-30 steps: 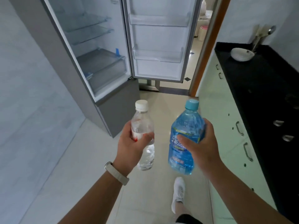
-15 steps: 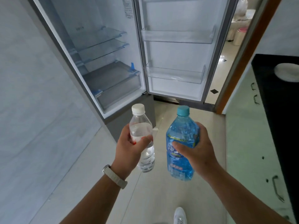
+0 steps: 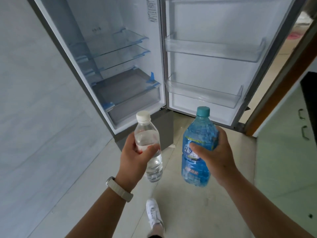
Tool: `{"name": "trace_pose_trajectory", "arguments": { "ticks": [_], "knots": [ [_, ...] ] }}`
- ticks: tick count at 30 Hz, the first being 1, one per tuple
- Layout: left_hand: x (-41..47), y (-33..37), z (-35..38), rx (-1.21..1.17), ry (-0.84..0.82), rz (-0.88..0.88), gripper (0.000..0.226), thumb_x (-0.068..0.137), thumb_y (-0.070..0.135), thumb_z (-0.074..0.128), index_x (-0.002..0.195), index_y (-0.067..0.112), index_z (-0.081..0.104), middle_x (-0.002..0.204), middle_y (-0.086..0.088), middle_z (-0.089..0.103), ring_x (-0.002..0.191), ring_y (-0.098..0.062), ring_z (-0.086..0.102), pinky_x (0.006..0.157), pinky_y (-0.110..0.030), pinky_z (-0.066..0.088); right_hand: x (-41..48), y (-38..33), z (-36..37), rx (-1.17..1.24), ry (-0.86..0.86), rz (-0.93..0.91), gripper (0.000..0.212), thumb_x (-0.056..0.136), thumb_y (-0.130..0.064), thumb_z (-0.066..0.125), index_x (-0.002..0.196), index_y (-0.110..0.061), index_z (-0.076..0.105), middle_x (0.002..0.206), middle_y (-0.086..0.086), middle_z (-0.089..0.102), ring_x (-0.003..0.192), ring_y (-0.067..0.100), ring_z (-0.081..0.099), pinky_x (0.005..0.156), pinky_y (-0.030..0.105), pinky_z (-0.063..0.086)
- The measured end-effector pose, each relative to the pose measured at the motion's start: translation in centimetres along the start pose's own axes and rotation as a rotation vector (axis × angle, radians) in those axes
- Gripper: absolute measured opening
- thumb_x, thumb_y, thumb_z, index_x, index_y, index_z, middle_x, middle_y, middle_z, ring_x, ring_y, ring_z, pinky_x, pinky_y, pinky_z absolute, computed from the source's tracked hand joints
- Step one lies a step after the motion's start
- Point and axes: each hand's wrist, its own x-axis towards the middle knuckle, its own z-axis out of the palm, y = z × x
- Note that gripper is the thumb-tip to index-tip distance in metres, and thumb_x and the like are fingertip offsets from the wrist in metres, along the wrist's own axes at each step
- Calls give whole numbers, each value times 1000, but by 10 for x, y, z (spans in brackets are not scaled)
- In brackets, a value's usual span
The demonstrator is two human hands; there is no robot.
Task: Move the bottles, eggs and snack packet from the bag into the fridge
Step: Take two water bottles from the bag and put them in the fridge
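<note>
Fingers (image 3: 151,148) of L hand (image 3: 135,158) curl round a clear bottle (image 3: 145,134) at mid-body. R hand (image 3: 217,157) likewise wraps a blue bottle (image 3: 197,129), thumb across the label. Both bottles are carried in the air, caps up, long axes near vertical, the clear one's cap leaning slightly left. Key relation: the open fridge (image 3: 73,54) lies ahead of and above both hands, not yet reached. Its door, swung right, presents a lower door shelf (image 3: 204,96) directly beyond the blue bottle's cap, w/ an upper door shelf (image 3: 212,50) above. The glass shelves (image 3: 120,48) and drawer (image 3: 130,93) sit fwd-left of L hand. R hand thus appears nearer a bottle-height slot. Forearms extend fwd, roughly parallel, a pale strap (image 3: 120,189) on L wrist. Likely next: raise and advance, keeping each bottle upright to clear the shelf rail. Bag, eggs, snack packet: not in view.
</note>
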Motion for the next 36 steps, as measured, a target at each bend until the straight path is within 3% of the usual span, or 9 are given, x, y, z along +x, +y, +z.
{"name": "trace_pose_trajectory", "arguments": {
  "ticks": [6, 11, 16, 20, 25, 30, 36],
  "knots": [
    [83, -27, -13, -65, -24, -20, 59, 67, 41, 77, 118, 20, 58, 99, 0, 69, 90, -18, 70, 76, -30, 60, 65, 6, 46, -43, -2, 32, 72, 53, -41, 84, 116, -35, 49, 101, -7, 68, 92, 17, 70, 81, 49, 59],
    [165, -42, -41, -120, -12, -35, 42, 77, 14, 81, 112, 19, 59, 94, 0, 69, 85, -15, 69, 70, -24, 56, 131, -6, 95, -60, 13, 26, 61, 58, -31, 85, 107, -45, 52, 99, -9, 68, 91, 17, 70, 81, 50, 58],
    [234, -42, -80, -135, 5, -3, 49, 74, 23, 83, 116, 16, 58, 95, 2, 68, 87, -16, 69, 72, -26, 57, 186, -28, 146, -73, 17, -18, 66, 55, -37, 84, 110, -45, 49, 99, -10, 68, 91, 15, 70, 81, 48, 59],
    [275, -38, -108, -112, 46, 28, 59, 60, 43, 78, 112, 21, 60, 94, 4, 69, 86, -14, 69, 73, -26, 56, 219, -44, 179, -86, -25, -66, 66, 54, -38, 83, 109, -46, 48, 102, -9, 67, 93, 13, 69, 81, 45, 59],
    [314, -23, -135, -99, 70, 89, 55, 66, 41, 77, 115, 24, 58, 96, 5, 67, 88, -15, 68, 76, -30, 59, 258, -61, 207, -79, -49, -107, 73, 48, -46, 82, 113, -40, 49, 104, -7, 67, 95, 16, 69, 83, 49, 58],
    [346, -15, -147, -110, 118, 103, 43, 79, 18, 80, 116, 22, 58, 97, 1, 68, 88, -16, 68, 75, -28, 58, 301, -81, 231, -59, -105, -172, 72, 49, -44, 82, 113, -39, 51, 102, -7, 68, 93, 17, 70, 82, 49, 58],
    [392, 5, -151, -147, 214, 130, 48, 66, 37, 77, 109, 20, 61, 95, -6, 70, 87, -25, 70, 76, -35, 59, 367, -109, 259, 1, -151, -267, 69, 50, -44, 82, 112, -37, 52, 101, -6, 68, 92, 17, 70, 80, 51, 58]
  ]
}}
